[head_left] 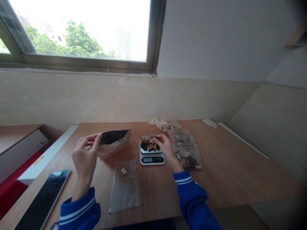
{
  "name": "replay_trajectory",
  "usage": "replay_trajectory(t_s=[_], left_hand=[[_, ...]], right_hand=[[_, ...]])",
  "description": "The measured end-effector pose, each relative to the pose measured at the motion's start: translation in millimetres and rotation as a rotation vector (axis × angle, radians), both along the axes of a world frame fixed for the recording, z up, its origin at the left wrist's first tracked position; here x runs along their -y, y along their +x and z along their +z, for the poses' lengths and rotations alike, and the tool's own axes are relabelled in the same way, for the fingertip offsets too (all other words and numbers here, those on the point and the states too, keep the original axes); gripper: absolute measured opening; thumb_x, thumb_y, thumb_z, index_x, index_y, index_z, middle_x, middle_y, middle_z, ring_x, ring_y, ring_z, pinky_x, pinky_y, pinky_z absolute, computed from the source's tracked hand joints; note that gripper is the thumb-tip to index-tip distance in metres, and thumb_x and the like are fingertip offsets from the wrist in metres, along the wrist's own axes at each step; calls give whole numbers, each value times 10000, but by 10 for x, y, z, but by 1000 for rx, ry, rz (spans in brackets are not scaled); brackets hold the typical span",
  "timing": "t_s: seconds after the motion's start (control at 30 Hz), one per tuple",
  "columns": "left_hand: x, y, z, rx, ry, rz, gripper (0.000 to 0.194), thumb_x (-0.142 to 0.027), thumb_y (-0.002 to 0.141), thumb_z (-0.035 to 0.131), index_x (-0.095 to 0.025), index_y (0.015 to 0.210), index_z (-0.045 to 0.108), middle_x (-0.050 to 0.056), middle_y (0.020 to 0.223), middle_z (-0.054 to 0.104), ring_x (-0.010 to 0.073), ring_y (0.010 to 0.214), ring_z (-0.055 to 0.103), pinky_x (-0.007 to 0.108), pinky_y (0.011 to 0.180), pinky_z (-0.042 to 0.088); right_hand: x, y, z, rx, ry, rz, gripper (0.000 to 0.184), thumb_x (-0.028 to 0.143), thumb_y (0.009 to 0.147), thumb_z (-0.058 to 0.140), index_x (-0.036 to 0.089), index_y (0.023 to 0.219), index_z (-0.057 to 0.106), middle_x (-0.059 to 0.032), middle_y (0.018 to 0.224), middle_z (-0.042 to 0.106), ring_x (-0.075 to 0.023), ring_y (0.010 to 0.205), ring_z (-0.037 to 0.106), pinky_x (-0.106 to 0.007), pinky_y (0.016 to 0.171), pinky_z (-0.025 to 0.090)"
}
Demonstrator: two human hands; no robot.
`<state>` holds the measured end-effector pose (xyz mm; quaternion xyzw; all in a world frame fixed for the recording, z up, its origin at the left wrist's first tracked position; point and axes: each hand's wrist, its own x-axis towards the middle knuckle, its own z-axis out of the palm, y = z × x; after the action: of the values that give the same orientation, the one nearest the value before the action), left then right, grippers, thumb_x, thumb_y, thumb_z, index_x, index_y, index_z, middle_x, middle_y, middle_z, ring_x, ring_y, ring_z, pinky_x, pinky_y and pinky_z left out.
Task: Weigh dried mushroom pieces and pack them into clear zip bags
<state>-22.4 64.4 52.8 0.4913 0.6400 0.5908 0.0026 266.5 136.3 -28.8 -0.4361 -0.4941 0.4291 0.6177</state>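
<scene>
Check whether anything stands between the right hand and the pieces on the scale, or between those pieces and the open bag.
Nothing visible does: the right hand is at the pieces, and bare tabletop separates the scale from the open bag.

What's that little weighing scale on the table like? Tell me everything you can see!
The scale is white and boxy, lying flat on the wooden-looking table. Its pale plate carries brown and blackish pieces. On the near side, a dark panel holds a pale bluish screen; its reading is too small to tell. The right hand is over the plate's right side, fingertips at the pieces; whether they touch the plate is unclear.
</scene>
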Motion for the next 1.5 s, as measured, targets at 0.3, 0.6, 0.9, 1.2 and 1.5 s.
replay_trajectory(t_s=[0.3, 0.6, 0.9, 1.2, 1.5], left_hand=[[-21, -129, -147, 68, -153, -77, 540, -621, 904, 408, -184, 959, 720, 60, 902, 730, 209, 825, 661, 281, 676, 479], [-35, -221, -206, -4, -144, -84, 610, -591, 956, 269, -175, 923, 713, 67, 906, 727, 230, 881, 652, 313, 733, 469], [-27, -179, -215, 2, -142, -80, 620, -593, 958, 254, -183, 913, 717, 73, 879, 722, 228, 848, 650, 322, 723, 457], [-31, -185, -212, -14, -145, -78, 627, -606, 950, 256, -183, 864, 712, 73, 840, 714, 225, 813, 649, 314, 694, 449], [-51, -134, -121, -41, -150, -72, 603, -580, 951, 300, -170, 806, 718, 75, 777, 723, 221, 764, 660, 287, 649, 447]], right_hand=[[-978, -173, -327, 434, 2, -53, 142, 181, 691, 627, 190, 831, 606, -38, 880, 689, -174, 867, 645, -292, 830, 479], [-1030, -93, -416, 852, -2, 92, 228, 155, 830, 535, 144, 1033, 639, -92, 1066, 662, -179, 1011, 590, -295, 914, 423], [-841, -325, -117, 1382, 24, 192, 181, 267, 829, 693, 195, 993, 725, -125, 1156, 637, -290, 1144, 532, -422, 1017, 327], [-726, -437, 255, 930, 196, 107, 35, 182, 818, 669, 170, 850, 673, -61, 951, 698, -189, 946, 622, -314, 874, 442], [-235, -782, 1334, 663, 601, 263, 246, 336, 837, 700, 255, 1067, 671, -29, 1141, 653, -198, 1113, 568, -375, 1008, 408]])
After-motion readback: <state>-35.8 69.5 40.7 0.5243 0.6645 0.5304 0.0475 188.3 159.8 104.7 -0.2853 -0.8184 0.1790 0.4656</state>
